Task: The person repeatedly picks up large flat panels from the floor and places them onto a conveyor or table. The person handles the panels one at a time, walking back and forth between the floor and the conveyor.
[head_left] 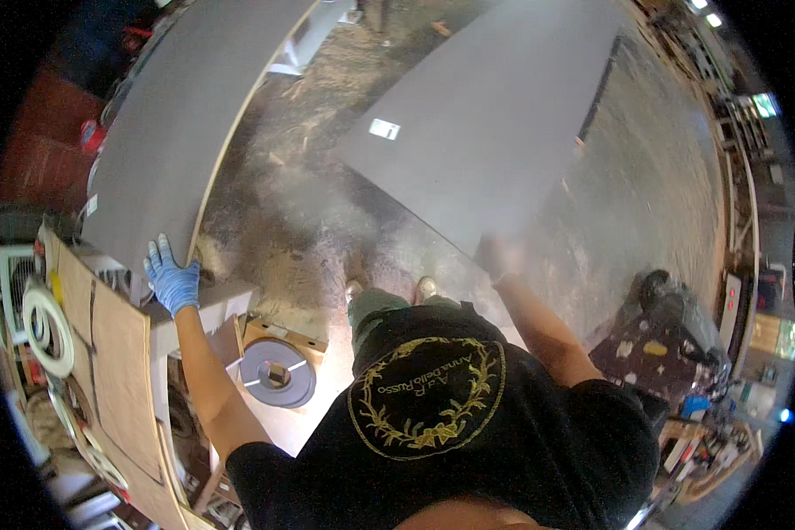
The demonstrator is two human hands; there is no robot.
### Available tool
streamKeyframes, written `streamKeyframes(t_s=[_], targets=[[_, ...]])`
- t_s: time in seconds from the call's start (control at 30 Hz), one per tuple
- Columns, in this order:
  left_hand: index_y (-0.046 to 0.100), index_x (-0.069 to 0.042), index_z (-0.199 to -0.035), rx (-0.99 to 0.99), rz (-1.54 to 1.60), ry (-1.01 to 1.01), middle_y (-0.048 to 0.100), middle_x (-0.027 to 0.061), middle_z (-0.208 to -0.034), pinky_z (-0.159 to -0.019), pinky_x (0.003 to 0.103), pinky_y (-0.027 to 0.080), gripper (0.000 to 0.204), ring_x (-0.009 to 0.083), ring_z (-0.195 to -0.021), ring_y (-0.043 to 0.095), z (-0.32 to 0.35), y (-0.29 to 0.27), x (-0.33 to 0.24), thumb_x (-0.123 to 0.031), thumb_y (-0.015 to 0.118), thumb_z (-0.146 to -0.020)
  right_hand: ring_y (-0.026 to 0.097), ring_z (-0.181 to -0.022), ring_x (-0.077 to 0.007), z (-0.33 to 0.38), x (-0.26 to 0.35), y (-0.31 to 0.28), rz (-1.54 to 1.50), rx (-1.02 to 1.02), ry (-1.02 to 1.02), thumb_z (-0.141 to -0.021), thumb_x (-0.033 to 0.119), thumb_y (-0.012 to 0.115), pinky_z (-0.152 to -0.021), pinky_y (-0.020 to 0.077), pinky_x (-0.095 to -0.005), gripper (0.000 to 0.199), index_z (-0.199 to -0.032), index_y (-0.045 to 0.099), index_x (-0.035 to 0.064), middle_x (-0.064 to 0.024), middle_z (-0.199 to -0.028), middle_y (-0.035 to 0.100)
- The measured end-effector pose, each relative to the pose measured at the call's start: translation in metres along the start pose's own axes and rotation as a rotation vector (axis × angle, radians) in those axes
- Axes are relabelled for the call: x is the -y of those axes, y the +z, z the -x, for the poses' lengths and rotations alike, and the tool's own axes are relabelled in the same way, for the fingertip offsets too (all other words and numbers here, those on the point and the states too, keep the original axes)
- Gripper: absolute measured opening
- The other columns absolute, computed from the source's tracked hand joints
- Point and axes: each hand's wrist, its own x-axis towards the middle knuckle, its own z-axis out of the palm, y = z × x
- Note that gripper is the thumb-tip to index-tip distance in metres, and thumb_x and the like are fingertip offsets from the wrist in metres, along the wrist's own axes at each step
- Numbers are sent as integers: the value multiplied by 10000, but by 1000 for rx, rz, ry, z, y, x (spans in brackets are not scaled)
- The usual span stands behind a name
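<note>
My left hand (172, 276), in a blue glove, lies flat with its fingers spread on the near end of a long grey panel (177, 115) at the left. A pale edge runs down this panel's right side, and a small white label sits by its left rim. On the right, my bare right hand (503, 253) grips the near corner of a wide grey board (486, 124). That hand is blurred, so its single fingers do not show well. A white label (384, 129) is stuck near the board's left corner.
By my left forearm stands a round grey coil (278, 374) in a wooden frame. A plywood sheet (115, 353) edges the lower left. Right of me is a dark, speckled bin-like object (667, 349) with plastic over it. Dusty floor (278, 177) lies between the two panels.
</note>
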Motion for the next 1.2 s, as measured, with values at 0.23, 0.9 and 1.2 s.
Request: streamKeyframes(t_s=[0.23,0.9,1.2], targets=[[246,-305,-1393,27,28,23,209,-16,-1468,-1016,548,267,810,305,-1329,216,-39,-17,-74,-362,677,-710,510,-1058,-265,43,19,0,252,-97,-86,-708,170,715,-921,394,-327,722,-1300,346,-18,-186,-1183,514],[331,1,-1323,304,474,430,480,208,-1261,-987,440,355,758,318,-1149,490,-13,105,-359,-436,589,-760,545,-608,-170,35,5,-15,-229,127,-173,-774,169,672,-481,453,-285,563,-1205,381,-47,-85,-777,551],[290,45,-1329,462,1116,340,376,183,-1352,-1012,360,334,843,320,-1215,396,139,79,-360,-399,664,-718,563,-948,-285,1,7,-124,-665,409,265,-758,473,654,-804,467,-467,612,-1167,499,46,-98,-1081,586]])
